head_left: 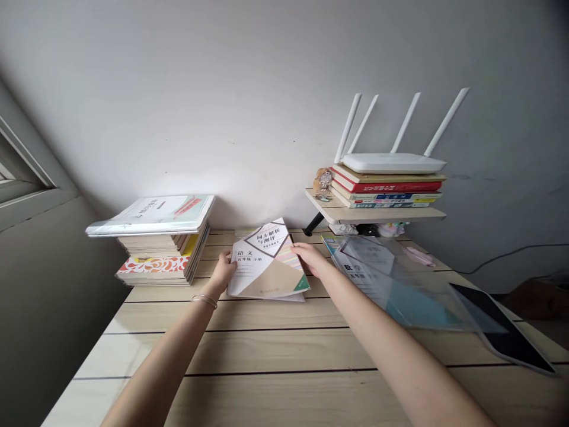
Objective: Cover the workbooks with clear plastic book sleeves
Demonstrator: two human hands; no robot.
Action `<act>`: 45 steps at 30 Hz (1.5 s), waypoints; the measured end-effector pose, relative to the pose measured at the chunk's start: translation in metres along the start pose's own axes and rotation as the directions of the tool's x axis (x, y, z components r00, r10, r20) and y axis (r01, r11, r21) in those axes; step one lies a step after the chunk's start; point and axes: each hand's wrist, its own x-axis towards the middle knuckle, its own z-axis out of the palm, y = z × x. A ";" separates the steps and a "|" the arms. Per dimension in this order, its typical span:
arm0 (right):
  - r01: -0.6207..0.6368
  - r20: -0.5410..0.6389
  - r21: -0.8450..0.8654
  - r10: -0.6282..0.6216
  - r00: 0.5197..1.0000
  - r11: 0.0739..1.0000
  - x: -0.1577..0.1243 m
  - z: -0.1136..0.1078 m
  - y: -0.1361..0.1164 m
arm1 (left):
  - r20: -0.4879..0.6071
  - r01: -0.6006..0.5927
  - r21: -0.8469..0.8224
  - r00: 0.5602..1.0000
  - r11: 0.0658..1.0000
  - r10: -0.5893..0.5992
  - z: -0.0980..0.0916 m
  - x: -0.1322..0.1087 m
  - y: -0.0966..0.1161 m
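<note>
Left hand: the left hand (223, 272) pinches the left edge of the Chinese-language workbook (267, 271).
Right hand: the right hand (307, 256) grips its upper right edge.
语文 workbook: between both hands, over the middle of the slatted desk (267, 367); the cover reads "语文" and "五年级 下册"; the small lines I cannot read.
数学 workbook: the mathematics workbook (351, 268), marked "数学" and "五年级", lies to the right, under clear plastic (427, 299).
Left pile: a book stack (155, 267); its lettering is too small.
Router: the white router (393, 162) stands on books (395, 187), whose spine writing is unclear.
</note>
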 end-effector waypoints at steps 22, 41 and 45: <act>-0.148 0.025 -0.122 0.152 0.988 0.981 -0.068 0.000 0.026 | 0.317 -0.423 0.851 0.886 0.310 0.337 -0.014 -0.034 -0.032; 0.465 0.115 -0.598 -0.505 0.855 0.653 -0.096 0.005 0.044 | 0.411 -0.509 0.841 0.822 0.184 0.394 -0.017 -0.056 -0.024; 0.640 0.396 -0.492 -0.503 0.768 0.591 -0.104 0.014 0.039 | 0.574 -0.677 0.725 0.696 0.128 0.431 -0.016 -0.068 -0.037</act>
